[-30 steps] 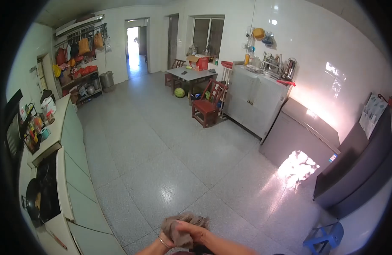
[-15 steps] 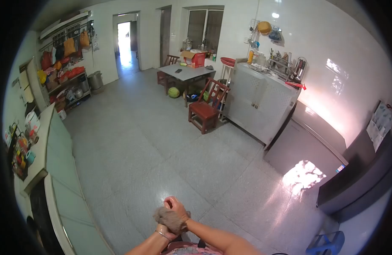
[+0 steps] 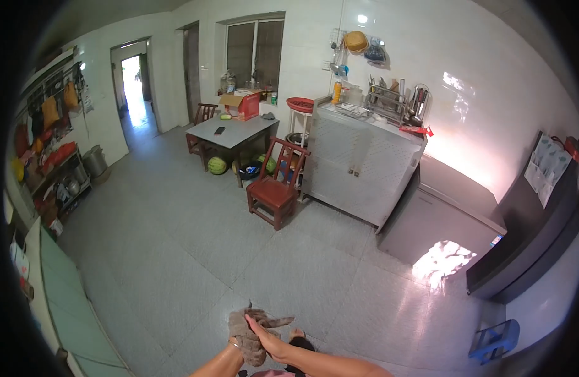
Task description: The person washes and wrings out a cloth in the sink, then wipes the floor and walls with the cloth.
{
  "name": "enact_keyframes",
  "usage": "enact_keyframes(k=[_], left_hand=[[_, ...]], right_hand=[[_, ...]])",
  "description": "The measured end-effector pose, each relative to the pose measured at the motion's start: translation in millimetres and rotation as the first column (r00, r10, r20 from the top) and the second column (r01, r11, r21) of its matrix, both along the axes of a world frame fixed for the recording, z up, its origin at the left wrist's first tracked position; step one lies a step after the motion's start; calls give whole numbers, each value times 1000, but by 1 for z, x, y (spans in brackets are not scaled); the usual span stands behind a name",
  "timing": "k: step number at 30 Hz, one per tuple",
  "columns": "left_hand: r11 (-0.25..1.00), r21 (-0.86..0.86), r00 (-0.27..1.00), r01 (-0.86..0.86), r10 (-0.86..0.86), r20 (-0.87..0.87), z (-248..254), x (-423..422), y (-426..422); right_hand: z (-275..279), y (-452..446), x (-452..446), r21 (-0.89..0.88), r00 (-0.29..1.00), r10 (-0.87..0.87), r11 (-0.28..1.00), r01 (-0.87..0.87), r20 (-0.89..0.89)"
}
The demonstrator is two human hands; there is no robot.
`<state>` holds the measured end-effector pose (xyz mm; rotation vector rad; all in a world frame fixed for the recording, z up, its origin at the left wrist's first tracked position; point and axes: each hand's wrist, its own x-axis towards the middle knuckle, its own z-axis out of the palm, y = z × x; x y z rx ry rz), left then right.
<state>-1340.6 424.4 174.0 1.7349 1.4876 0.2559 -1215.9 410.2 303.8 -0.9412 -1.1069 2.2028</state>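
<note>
Head view: one grey-brown cloth (image 3: pixel 255 311), in the grip of the right hand (image 3: pixel 264 340); left hand (image 3: pixel 240 350) largely covered, its grip indeterminable. Best handled with even pressure, loose end gathered.

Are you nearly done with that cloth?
Not quite, it seems. Done: the gray-brown cloth is up off the floor, bunched over the mostly hidden left hand. In hand: the right hand lies against it. Still undone: letting go. I can't tell if anything's dry.
</note>
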Motion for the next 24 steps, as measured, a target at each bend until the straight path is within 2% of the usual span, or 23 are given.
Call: enact_keyframes(k=[1, 2, 3, 4, 5, 6, 7, 8, 9, 10, 11, 12, 13, 14, 15, 16, 18, 19, 20, 22, 23, 24], left_hand=[[916, -344, 786, -207, 366, 498, 40, -3, 20], [702, -695, 247, -156, 709, 661, 66, -1, 38], [681, -689, 143, -249, 729, 669, 72, 6, 59], [685, -684, 140, -253, 725, 674, 47, 6, 83], [849, -404, 457, -340, 524, 718, -1, 6, 109], [947, -83, 737, -312, 296, 608, -47, 6, 138], [959, 227, 928, -170, 79, 363, -64, 8, 171], [955, 244, 930, -171, 75, 360, -20, 31, 183], [872, -311, 564, -377, 483, 670, 38, 46, 198], [550, -803, 47, -229, 831, 555, 109, 64, 218], [588, -722, 184, -364, 805, 564, 96, 65, 239], [588, -722, 185, -365, 806, 563, 88, 56, 260], [882, -113, 645, -457, 416, 641, 100, 51, 278], [844, 506, 952, -178, 19, 304, 116, 49, 294], [872, 489, 998, -20, -15, 67, 152, 51, 308], [875, 484, 997, -24, -15, 76, 150, 50, 323], [915, 352, 945, 198, -83, -317, 139, 41, 357], [927, 344, 942, 152, -32, -333, 124, 39, 377], [927, 343, 943, 155, -35, -332, 94, 30, 398], [773, 594, 968, 224, -246, -45, 39, 11, 440], [778, 586, 966, 228, -254, -39, 59, 13, 456], [954, 272, 961, 128, -187, 204, 82, 13, 470]], right_hand=[[10, 13, 3, 4, 1000, 12, 1000, -12, 17], [14, 29, 5, 8, 999, 29, 1000, -30, 38], [0, 48, 8, 83, 998, 50, 995, -53, 35], [-19, 74, 10, 90, 998, 55, 994, -58, 35], [-39, 101, 11, 101, 999, -44, 994, 41, 27], [-48, 128, 14, 111, 989, -144, 984, 141, 16], [-22, 154, 23, 12, 980, -188, 982, 189, -64], [-21, 186, 34, 27, 980, -185, 982, 187, -72], [-25, 219, 44, -98, 976, -175, 982, 164, -128], [-27, 243, 53, -231, 968, -174, 964, 130, -182], [-12, 270, 67, -400, 973, -39, 915, -57, -229], [-10, 290, 70, -400, 972, -40, 914, -58, -231], [-8, 309, 74, -277, 970, 0, 958, -69, -244], [-7, 328, 79, -150, 968, 40, 985, -79, -249], [-11, 344, 81, -122, 975, 63, 988, -90, -213], [-14, 358, 82, -129, 977, 61, 988, -89, -204], [-14, 389, 84, -181, 980, 185, 964, -195, -74], [-10, 402, 85, -186, 993, 109, 976, -113, -35], [-13, 422, 88, -187, 994, 106, 976, -110, -35], [-28, 462, 96, -252, 998, 65, 965, -69, -22], [-34, 482, 99, -222, 999, 22, 975, -29, -35], [-39, 499, 105, -234, 1000, 12, 972, -18, -29]])
